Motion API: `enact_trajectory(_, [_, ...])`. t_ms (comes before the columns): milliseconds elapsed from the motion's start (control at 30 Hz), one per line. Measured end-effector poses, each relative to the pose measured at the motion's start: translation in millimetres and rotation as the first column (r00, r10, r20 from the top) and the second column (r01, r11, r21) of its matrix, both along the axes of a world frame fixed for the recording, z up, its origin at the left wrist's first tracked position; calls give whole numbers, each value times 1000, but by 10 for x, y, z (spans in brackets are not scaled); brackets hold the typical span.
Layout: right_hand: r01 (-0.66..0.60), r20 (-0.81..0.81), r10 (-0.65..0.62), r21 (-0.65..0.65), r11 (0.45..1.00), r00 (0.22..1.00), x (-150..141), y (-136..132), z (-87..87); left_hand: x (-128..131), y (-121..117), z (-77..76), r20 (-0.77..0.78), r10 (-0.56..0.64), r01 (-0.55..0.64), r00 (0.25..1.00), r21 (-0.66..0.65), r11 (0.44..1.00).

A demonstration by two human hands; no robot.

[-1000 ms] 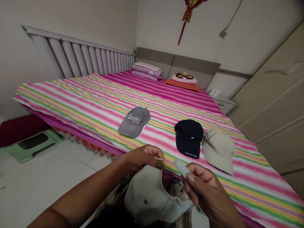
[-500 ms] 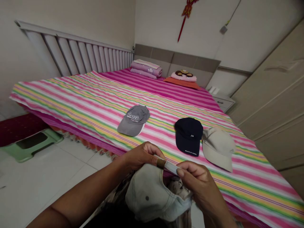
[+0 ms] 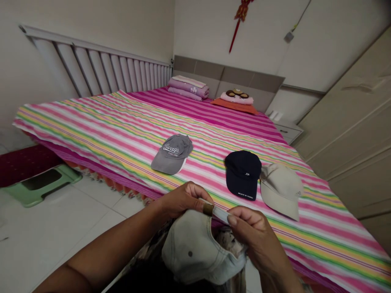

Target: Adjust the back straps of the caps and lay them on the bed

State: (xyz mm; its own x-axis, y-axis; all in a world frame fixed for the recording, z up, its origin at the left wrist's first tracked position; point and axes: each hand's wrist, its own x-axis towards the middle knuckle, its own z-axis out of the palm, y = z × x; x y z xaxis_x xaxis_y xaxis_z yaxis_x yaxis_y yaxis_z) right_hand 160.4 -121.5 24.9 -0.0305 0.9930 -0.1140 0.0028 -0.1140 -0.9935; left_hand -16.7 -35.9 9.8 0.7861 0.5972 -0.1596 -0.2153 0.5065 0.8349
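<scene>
The pale cap (image 3: 189,248) is held on the near side of the navy cap (image 3: 242,175). The left hand (image 3: 186,199) pinches beside its brown clasp (image 3: 208,209); the right hand (image 3: 256,230) pinches its strap (image 3: 220,213). A second ago strap and clasp stood apart; now they meet. The gray cap (image 3: 172,154) lies left of the navy cap, the beige cap (image 3: 282,189) just right.

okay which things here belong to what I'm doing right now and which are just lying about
In use:
pale cap, in both hands
its brownish buckle, at your left hand
its strap, pinched by your right hand

Apparently lying about:
gray cap
navy cap
beige cap
green stool
</scene>
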Motion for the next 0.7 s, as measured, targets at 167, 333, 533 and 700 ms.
enact_trajectory(167, [1, -43, -2, -17, 1000, 999, -2, 1, -7, 4, 7, -9, 8, 7, -7, 1000, 9, 1000])
enact_trajectory(333, [9, -106, -12, -26, 1000, 994, -22, -7, -3, -4, 4, -19, -1, 8, -8, 1000, 10, 1000])
enact_trajectory(533, [5, -93, -7, -23, 1000, 996, -18, -14, -9, 3, -2, -22, 3, 6, -6, 1000, 19, 1000])
enact_trajectory(700, [-9, -56, 8, -22, 1000, 998, -15, -12, -4, 3, -11, -7, -1, -6, 6, 1000, 26, 1000])
